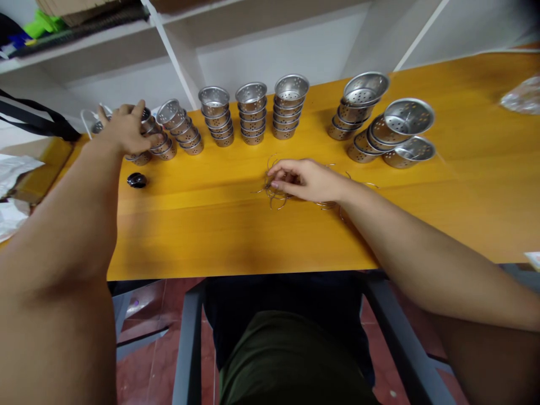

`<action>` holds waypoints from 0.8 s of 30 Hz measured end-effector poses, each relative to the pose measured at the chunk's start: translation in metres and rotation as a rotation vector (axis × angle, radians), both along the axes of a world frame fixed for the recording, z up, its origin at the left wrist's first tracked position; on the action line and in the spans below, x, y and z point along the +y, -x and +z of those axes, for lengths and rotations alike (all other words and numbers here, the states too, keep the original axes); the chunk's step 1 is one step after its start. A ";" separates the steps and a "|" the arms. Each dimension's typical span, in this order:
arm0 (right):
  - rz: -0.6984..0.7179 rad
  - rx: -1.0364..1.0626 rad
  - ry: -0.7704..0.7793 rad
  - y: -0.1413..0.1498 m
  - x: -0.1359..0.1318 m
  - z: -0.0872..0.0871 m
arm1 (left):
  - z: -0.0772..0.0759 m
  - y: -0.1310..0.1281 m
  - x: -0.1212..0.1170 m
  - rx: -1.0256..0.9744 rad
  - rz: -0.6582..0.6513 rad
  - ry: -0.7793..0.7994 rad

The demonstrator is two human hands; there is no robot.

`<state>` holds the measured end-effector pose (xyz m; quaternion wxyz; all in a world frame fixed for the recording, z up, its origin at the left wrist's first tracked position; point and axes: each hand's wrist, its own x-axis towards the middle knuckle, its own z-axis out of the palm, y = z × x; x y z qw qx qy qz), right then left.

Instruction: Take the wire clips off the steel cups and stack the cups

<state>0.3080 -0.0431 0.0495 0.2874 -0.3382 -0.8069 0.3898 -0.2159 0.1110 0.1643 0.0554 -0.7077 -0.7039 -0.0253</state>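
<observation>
Thin metallic wire pieces lie in a loose tangle on the orange-yellow tabletop, near its middle. More curved pieces extend to the right, beneath and beside my wrist. My right hand is positioned at the tangle: fingers curled, thumb directed at the wires. Whether the fingertips grip a wire cannot be determined.

Perforated steel cups stand behind the wires in nested stacks. Three center stacks, the left one, middle one and right one, stand side by side, mouths up. To their left, a leaning stack tilts beside further cups partly covered by my left hand. Its fingers are spread over these cups, with the thumb extended across them; firm contact cannot be confirmed.

To the right of center, two more stacks, a rear one and a front one, lean to the right at their tops. A separate tilted cup is located just beside the front one.

A glossy black object rests below the left-hand cups. Clear plastic lies at far right. White shelving borders the rear edge.
</observation>
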 end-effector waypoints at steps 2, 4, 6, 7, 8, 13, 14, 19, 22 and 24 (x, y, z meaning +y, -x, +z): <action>0.001 0.001 -0.003 0.000 0.000 0.000 | 0.000 -0.003 0.001 0.015 0.008 0.006; -0.002 0.005 -0.011 0.000 0.001 -0.001 | 0.005 -0.005 0.003 0.003 0.015 0.020; -0.010 0.010 -0.020 0.000 0.002 -0.002 | 0.014 -0.005 0.007 -0.011 0.027 0.032; -0.014 0.011 -0.026 0.000 0.002 -0.002 | 0.020 -0.003 0.008 -0.032 0.044 0.029; -0.023 0.013 -0.035 0.000 0.002 -0.002 | 0.027 0.000 0.010 -0.072 0.060 0.015; -0.112 0.008 -0.125 0.000 0.000 0.005 | 0.040 -0.014 -0.012 -0.433 -0.261 -0.276; -0.145 -0.004 -0.170 -0.001 -0.001 0.007 | 0.035 -0.029 -0.023 -0.481 -0.406 -0.373; -0.421 -0.003 -0.431 -0.015 0.006 0.010 | -0.034 -0.147 -0.096 -0.594 -0.852 -0.490; -0.540 0.027 -0.455 -0.031 0.015 0.007 | -0.087 -0.205 -0.124 -0.713 -0.805 -0.385; -0.580 0.037 -0.467 -0.043 0.024 0.004 | -0.115 -0.223 -0.131 -0.763 -0.786 -0.316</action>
